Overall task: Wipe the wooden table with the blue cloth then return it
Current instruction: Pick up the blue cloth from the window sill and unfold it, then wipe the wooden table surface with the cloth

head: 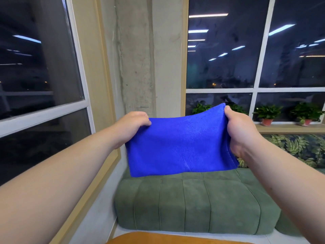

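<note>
L hand (133,124), R hand (239,131), blue cloth (181,145) btwn

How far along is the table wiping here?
Done: the blue cloth is picked up, folded. In hand: left hand and right hand hold it stretched in the air above a green cushion. Left: wiping, it seems, and the return; no wooden table shows.

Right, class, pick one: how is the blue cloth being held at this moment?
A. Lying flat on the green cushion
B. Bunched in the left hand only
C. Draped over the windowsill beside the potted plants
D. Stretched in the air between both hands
D: the blue cloth hangs in the air, gripped by the left hand and the right hand, above the green cushion.
</note>
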Demonstrator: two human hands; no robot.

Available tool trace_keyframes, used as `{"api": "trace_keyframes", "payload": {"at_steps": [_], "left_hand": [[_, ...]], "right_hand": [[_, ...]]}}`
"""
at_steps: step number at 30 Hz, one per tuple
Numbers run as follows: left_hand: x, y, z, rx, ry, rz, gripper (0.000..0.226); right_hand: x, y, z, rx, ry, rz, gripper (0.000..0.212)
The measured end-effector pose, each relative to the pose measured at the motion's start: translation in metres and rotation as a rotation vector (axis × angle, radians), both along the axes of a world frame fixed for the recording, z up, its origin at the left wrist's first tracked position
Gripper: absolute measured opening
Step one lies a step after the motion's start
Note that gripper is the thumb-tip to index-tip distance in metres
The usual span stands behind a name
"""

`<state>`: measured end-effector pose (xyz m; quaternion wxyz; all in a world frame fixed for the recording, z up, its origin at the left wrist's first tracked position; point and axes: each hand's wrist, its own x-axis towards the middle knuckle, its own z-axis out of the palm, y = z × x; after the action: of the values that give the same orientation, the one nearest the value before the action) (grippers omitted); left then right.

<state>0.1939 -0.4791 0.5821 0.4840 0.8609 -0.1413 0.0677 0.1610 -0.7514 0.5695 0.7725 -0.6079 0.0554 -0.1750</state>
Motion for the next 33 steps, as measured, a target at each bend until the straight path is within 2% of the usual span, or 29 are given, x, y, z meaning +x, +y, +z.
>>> {"api": "trace_keyframes", "payload": {"at_steps": [3,6,8,14,19,22,26,29,33], "left_hand": [[0.001,0.007,-0.006,0.156,0.004,-0.031,0.036],[0.01,0.012,-0.015,0.301,-0.082,0.022,0.014],[0.016,0.014,-0.022,0.372,-0.119,0.06,0.008],[0.029,0.016,-0.063,0.39,-0.065,0.093,0.011],[0.013,-0.003,-0.094,0.362,0.084,-0.092,0.034],[-0.002,-0.018,-0.101,0.239,0.236,-0.46,0.06],[-0.023,-0.036,-0.099,-0.16,0.358,-0.732,0.063],[-0.03,-0.051,-0.098,-0.417,0.407,-0.838,0.068],[-0.032,-0.06,-0.093,-0.502,0.436,-0.854,0.061]], "right_hand": [[0.003,-0.001,-0.002,-0.008,0.02,-0.004,0.035],[0.004,0.001,-0.004,0.002,0.049,0.044,0.035],[0.002,0.005,-0.004,-0.015,0.073,0.098,0.037],[0.001,0.021,-0.002,-0.096,0.094,0.185,0.042],[0.0,0.03,0.007,-0.187,0.086,0.288,0.039],[-0.005,0.031,0.014,-0.274,0.086,0.391,0.038],[-0.009,0.034,0.019,-0.37,0.105,0.512,0.037],[-0.011,0.036,0.023,-0.367,0.118,0.58,0.038],[-0.011,0.03,0.03,-0.422,0.098,0.597,0.042]]}}
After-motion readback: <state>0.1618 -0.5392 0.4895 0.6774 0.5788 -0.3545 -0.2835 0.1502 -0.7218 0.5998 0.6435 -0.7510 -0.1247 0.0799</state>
